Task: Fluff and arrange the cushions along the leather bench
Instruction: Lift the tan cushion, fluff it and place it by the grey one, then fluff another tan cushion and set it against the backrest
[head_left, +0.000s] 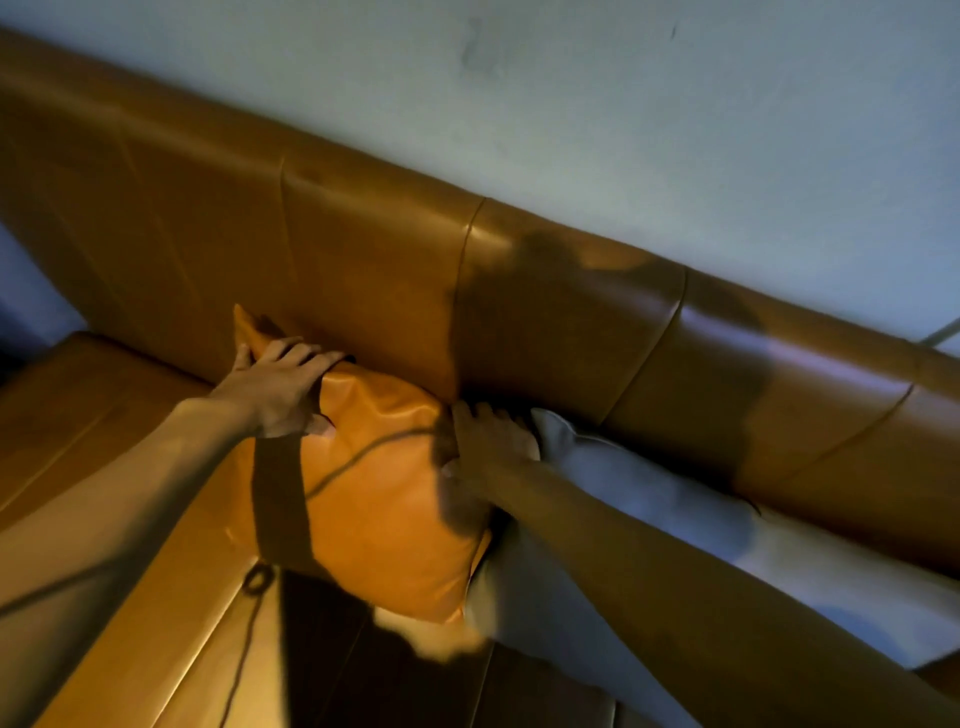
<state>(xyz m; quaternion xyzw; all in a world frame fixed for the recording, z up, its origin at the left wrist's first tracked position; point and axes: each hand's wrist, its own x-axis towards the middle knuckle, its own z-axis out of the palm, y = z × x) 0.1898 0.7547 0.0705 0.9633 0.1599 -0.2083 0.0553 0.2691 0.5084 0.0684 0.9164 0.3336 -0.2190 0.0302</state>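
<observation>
An orange leather cushion (384, 499) leans against the backrest of the tan leather bench (363, 270). My left hand (278, 387) grips its upper left corner, fingers curled over the top edge. At the cushion's upper right edge my right hand (485, 441) holds it, wedged between it and a pale grey cushion (649, 499) that lies on the seat to the right, partly under my right forearm.
The bench seat (104, 431) stretches away to the left. A pale wall (623, 114) rises behind the backrest. A thin dark cord (244, 639) trails across the seat and over the orange cushion. Shadows fall on the backrest.
</observation>
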